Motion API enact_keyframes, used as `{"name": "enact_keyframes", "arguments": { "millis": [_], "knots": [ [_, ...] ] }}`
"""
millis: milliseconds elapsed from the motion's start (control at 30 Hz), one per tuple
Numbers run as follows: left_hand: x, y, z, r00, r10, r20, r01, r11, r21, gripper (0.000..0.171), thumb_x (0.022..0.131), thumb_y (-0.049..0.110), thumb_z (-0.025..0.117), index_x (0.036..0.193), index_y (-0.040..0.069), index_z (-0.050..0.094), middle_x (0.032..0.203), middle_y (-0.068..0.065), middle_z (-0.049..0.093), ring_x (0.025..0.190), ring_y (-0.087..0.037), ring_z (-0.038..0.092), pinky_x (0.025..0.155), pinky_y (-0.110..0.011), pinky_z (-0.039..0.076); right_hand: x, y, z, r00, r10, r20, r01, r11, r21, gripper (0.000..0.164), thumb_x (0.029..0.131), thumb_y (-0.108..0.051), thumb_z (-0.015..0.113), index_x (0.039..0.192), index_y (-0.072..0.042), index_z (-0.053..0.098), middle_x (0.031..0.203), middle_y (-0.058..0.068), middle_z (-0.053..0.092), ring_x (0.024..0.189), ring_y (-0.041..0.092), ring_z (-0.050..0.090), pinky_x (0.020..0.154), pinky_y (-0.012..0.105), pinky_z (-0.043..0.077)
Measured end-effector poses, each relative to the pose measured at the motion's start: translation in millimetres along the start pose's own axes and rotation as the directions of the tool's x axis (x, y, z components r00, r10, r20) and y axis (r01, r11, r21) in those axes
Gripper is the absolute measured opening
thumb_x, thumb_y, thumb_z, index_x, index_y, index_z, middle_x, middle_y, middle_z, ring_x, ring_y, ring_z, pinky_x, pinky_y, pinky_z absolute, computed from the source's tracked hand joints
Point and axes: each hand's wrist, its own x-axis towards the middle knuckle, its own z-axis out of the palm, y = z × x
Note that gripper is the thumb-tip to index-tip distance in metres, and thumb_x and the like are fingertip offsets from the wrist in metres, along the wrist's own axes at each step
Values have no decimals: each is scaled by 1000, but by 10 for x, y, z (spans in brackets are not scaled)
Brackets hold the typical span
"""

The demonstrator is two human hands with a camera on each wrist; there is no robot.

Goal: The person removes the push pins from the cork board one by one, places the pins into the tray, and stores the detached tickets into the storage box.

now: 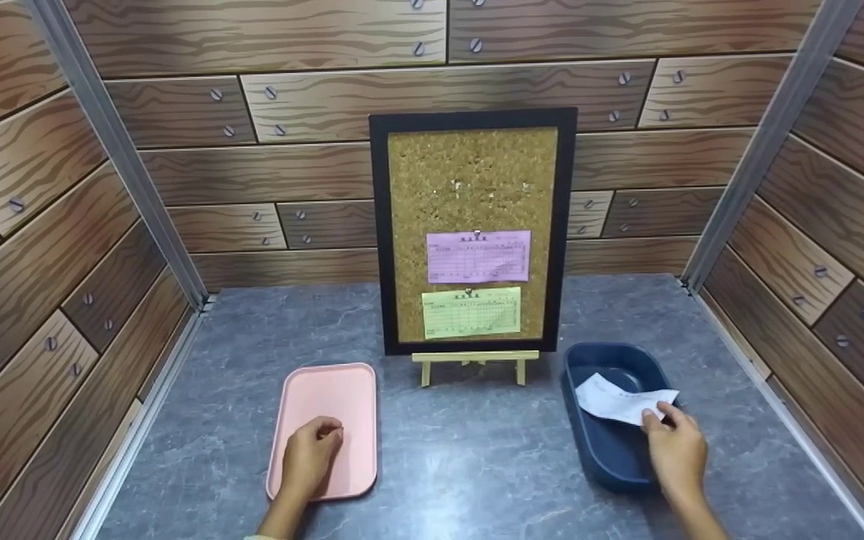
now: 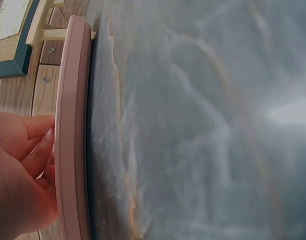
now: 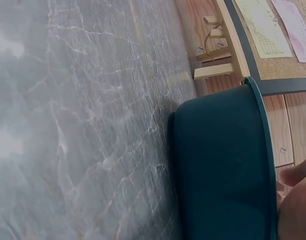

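White paper (image 1: pixel 618 403) is pinched by the right hand (image 1: pixel 678 450) over the blue bin (image 1: pixel 618 454), while the left hand (image 1: pixel 310 454) has bent fingers above the pink tray (image 1: pixel 358 457), and whether they hold anything I cannot tell.

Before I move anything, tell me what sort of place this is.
Probably a small staged work booth rather than an ordinary room: wood-plank-patterned wall panels, joined by grey metal corner strips, border three sides of a grey marble-patterned tabletop.
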Motion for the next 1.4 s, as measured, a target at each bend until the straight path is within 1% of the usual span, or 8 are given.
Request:
{"name": "enact_keyframes", "arguments": {
  "millis": [100, 167, 533, 700, 833, 967, 1200, 1400],
  "knots": [
    [7, -12, 1, 1000, 10, 5, -10, 1000, 4, 9, 87, 7, 70, 94, 10, 75, 84, 0, 71, 77, -12, 60, 74, -33, 48, -26, -11, 2, 999, -4, 32, 5, 1000, -22, 37, 95, -17, 64, 123, 7, 66, 111, 29, 65, 93, 33, 65, 83, 44, 44],
    [10, -18, 2, 1000, 13, 8, -13, 1000, 9, 9, 87, 8, 71, 94, 10, 75, 84, 1, 71, 78, -12, 61, 75, -34, 48, -43, -15, -1, 998, -1, 57, 3, 1000, -31, 38, 97, -19, 63, 123, 7, 66, 111, 29, 67, 98, 39, 64, 84, 46, 45],
    [20, -13, 7, 1000, 9, 14, -10, 998, 55, 7, 88, 10, 71, 93, 13, 76, 89, -2, 73, 84, -16, 65, 78, -38, 50, -182, -23, -114, 974, 97, 205, -51, 974, -220, 39, 100, -37, 55, 123, -10, 70, 123, 19, 69, 109, 43, 65, 80, 56, 48],
    [20, -9, 13, 1000, -6, 21, 5, 998, 59, 7, 88, 9, 71, 91, 13, 76, 90, -2, 74, 87, -18, 68, 79, -40, 52, -233, -27, -152, 953, 125, 277, -44, 959, -280, 37, 101, -40, 51, 117, -16, 73, 113, 11, 74, 109, 40, 65, 81, 60, 43],
    [20, -10, 19, 1000, 7, 13, -8, 998, 64, 8, 87, 8, 71, 92, 12, 76, 91, -3, 75, 88, -19, 69, 81, -42, 53, -265, -36, -194, 945, 122, 305, -27, 954, -297, 36, 101, -40, 48, 111, -17, 74, 102, 6, 75, 99, 35, 68, 79, 58, 42],
    [19, -14, 0, 999, 33, 10, -33, 998, 59, 9, 87, 9, 71, 94, 10, 76, 91, -4, 75, 87, -20, 69, 80, -42, 53, -283, -53, -213, 950, 114, 292, -22, 954, -299, 35, 101, -39, 47, 104, -18, 74, 95, 3, 75, 91, 29, 68, 76, 55, 42],
    [-6, 27, -43, 1000, 26, 13, -26, 1000, 7, 9, 89, 8, 69, 95, 11, 75, 90, -3, 74, 81, -15, 65, 74, -34, 51, -324, -96, -165, 978, 55, 202, 1, 963, -269, 33, 101, -41, 49, 101, -20, 74, 98, 4, 75, 92, 32, 68, 71, 50, 42],
    [-2, 122, -59, 999, 39, 17, -38, 998, -41, 11, 90, 7, 68, 98, 7, 74, 90, -3, 73, 77, -13, 61, 71, -30, 50, -348, -177, -83, 994, -35, 101, 57, 975, -216, 33, 101, -40, 54, 114, -18, 74, 101, 5, 77, 94, 31, 71, 74, 50, 47]
  ]
}}
